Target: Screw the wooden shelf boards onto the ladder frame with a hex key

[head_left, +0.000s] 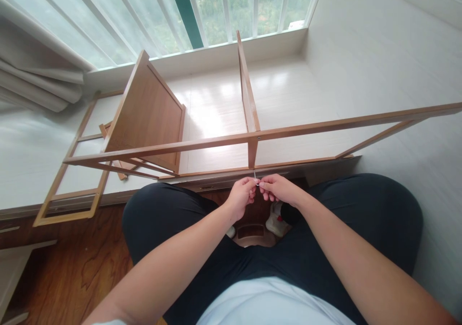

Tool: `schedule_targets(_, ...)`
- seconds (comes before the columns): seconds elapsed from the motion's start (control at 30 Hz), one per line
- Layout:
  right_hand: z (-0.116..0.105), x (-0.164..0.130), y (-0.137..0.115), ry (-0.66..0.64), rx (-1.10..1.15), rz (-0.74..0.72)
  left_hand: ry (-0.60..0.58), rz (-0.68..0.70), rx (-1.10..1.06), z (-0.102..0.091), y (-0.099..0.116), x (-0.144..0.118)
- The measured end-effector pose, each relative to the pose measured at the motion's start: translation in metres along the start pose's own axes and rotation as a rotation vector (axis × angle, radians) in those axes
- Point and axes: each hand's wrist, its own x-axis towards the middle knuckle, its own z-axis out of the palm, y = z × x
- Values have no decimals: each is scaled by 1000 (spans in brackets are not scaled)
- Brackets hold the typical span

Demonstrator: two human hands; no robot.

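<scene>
A wooden frame [202,144] stands before me on a pale ledge, with a panel [147,113] at its left and an upright divider [247,89] near its middle. Below the divider, a thin metal hex key [255,174] points up at the frame's lower rail [288,164]. My left hand [241,195] is closed, its thumb and finger pinching the key's lower end. Close against it, my right hand [276,188] pinches the same end, also closed. The key's tip meets the rail's underside or lies just in front of it; I cannot tell which.
A ladder-like wooden frame [70,171] lies on the ledge [212,94] at left, overhanging its edge. My knees flank the lower rail. Barred windows [238,7] rise behind, with a grey curtain [32,60] at left and a pale wall [382,55] at right.
</scene>
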Motion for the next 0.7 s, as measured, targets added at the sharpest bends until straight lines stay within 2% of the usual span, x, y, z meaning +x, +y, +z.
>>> schedule_targets(0.23, -2, 1, 4, -17, -89, -72, 72, 39, 4, 2, -3, 0)
schedule_targets(0.7, -2, -3, 2, -32, -168, -118, 51, 55, -3, 3, -3, -2)
